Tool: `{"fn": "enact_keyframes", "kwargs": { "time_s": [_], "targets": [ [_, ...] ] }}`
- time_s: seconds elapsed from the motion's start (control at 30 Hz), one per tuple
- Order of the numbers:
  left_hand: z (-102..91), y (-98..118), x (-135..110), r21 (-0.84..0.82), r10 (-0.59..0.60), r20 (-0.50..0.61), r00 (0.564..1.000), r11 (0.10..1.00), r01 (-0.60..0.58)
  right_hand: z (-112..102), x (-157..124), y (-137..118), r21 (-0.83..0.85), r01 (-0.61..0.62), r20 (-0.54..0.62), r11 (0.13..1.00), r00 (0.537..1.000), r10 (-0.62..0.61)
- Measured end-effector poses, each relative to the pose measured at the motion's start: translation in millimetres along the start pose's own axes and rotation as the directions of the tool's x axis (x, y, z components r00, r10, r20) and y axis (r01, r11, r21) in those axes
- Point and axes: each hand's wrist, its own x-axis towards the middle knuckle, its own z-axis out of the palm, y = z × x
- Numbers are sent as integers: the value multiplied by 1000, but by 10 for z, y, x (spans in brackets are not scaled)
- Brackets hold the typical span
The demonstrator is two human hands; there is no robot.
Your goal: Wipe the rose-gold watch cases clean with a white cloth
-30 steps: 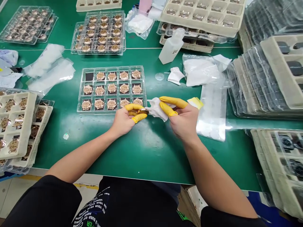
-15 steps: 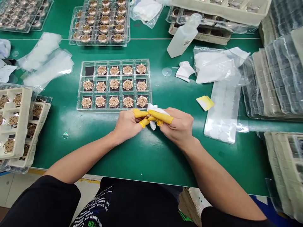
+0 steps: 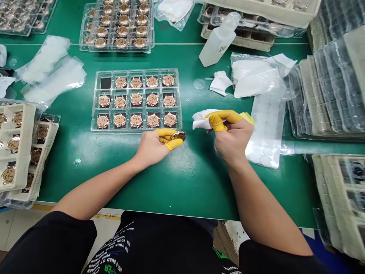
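Observation:
My left hand (image 3: 155,144), with yellow finger cots, pinches a rose-gold watch case (image 3: 179,136) just below the clear tray (image 3: 136,73) of matching cases. One cell at the tray's top left (image 3: 106,82) holds no case. My right hand (image 3: 232,135), also in yellow cots, is closed on a white wiping cloth (image 3: 200,119) and sits apart, to the right of the case. A small yellow pad (image 3: 249,118) lies just behind the right hand.
A white squeeze bottle (image 3: 218,40) stands behind. Plastic bags and wipes (image 3: 256,74) lie at the right, stacked trays (image 3: 327,87) at the far right. More trays of cases sit at the back (image 3: 119,24) and left (image 3: 19,148). Green mat underneath.
Half a second ago the cloth was pressed on the case between both hands. The right hand has now pulled away to the right with the cloth; the left still holds the case.

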Motion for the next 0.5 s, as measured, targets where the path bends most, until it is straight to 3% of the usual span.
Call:
{"fn": "enact_keyframes", "kwargs": {
  "time_s": [0.07, 0.17, 0.37, 0.5],
  "targets": [
    [-12, 48, 27, -119, -87, 10, 996, 989, 87, -55, 21, -33, 93, -45, 52, 995, 998, 40],
    [-46, 90, 59, -235, -126, 24, 992, 964, 128, -130, 26, -97, 158, -77, 163, 984, 985, 51],
    [-79, 49, 89, -329, -106, 39, 994, 938, 113, -94, -11, -106, 325, -145, 190, 935, 978, 86],
    [-64, -7, 114, -347, -5, 98, 995, 937, 39, 80, -141, -104, 282, -107, 199, 954, 979, 51]
  ]
}}
